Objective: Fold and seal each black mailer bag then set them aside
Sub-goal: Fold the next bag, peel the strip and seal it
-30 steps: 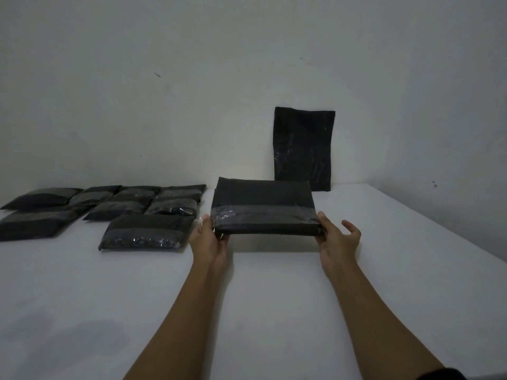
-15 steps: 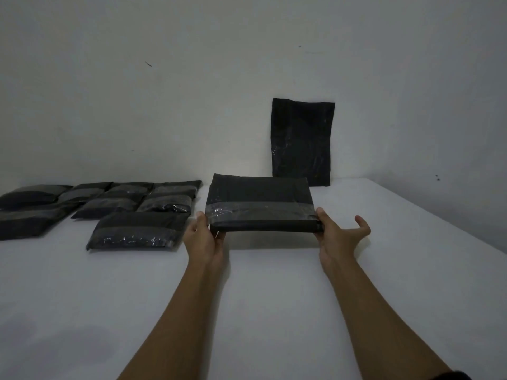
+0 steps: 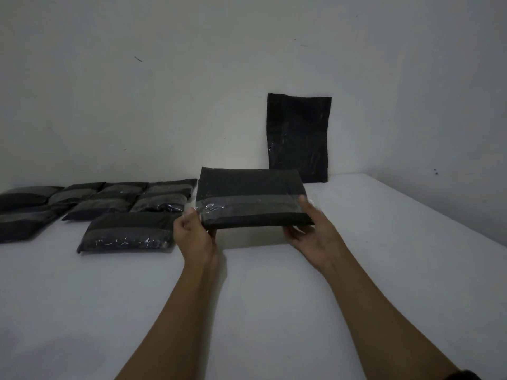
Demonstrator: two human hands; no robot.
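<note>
Black mailer bag (image 3: 251, 198) between both hands' fingers (image 3: 306, 204)

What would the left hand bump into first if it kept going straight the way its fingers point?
The left hand already grips the folded black mailer bag by its left end, so it meets that bag first. Beyond it lies only white table, then probably the wall, though depth is hard to judge.
</note>
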